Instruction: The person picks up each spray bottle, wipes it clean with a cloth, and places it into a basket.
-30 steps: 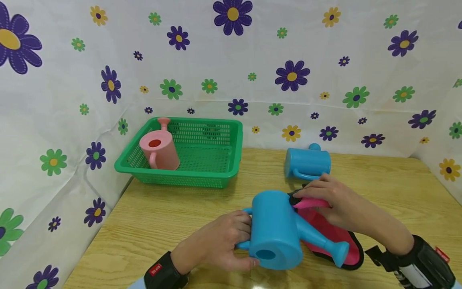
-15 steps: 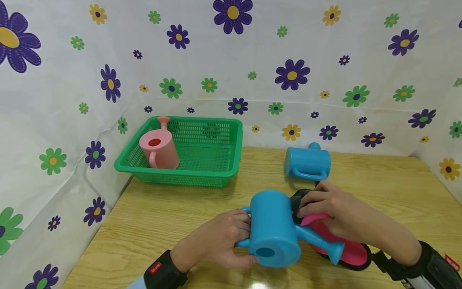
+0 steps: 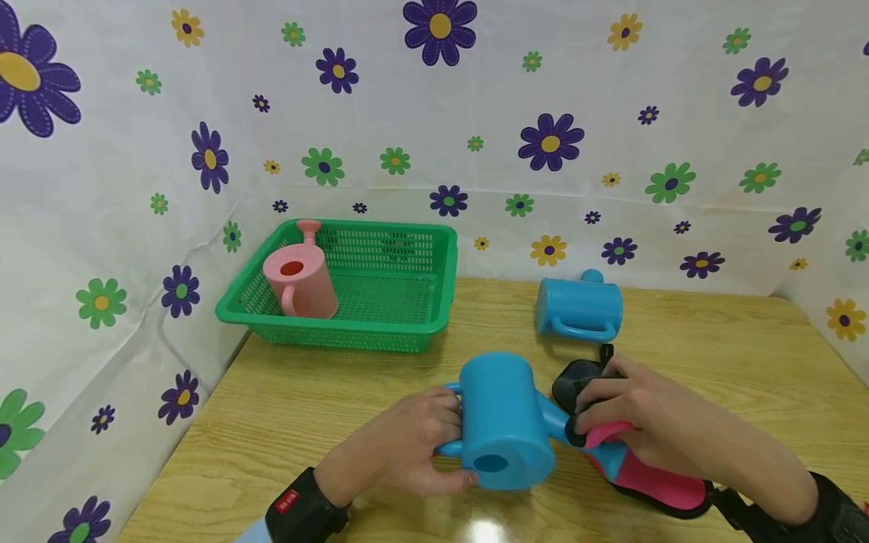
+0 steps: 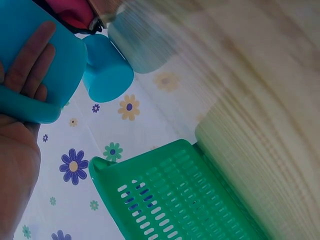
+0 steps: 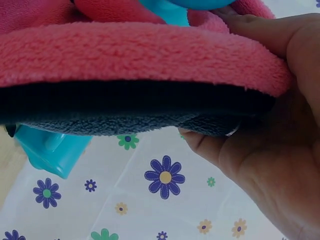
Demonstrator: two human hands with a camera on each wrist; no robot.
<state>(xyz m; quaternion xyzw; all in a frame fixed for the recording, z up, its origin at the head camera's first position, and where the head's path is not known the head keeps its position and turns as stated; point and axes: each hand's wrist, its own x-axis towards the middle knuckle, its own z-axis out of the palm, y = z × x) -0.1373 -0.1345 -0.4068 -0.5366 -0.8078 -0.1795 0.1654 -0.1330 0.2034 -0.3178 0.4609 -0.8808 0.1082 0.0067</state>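
In the head view my left hand (image 3: 414,445) grips the handle of a blue watering can (image 3: 502,415), which is tipped so its round opening faces me. Its spout points to the lower right. My right hand (image 3: 634,411) pinches a plush cleaning cloth (image 3: 661,479), pink with a dark grey side and black edging, folded around the spout and partly covering it. The right wrist view shows the cloth's thick pink pile (image 5: 140,52) close up, between thumb and fingers. Fingers (image 4: 32,62) pass through the can's handle in the left wrist view.
A green plastic basket (image 3: 360,329) stands at the back left with a pink watering can (image 3: 308,283) inside. Another blue watering can (image 3: 582,305) lies on its side at the back right. The wooden table (image 3: 305,392) meets a flower-print sheet (image 3: 475,98) behind.
My right hand has moved down and to the right, taking the cloth from the can's side onto the spout. The held can has shifted slightly left.
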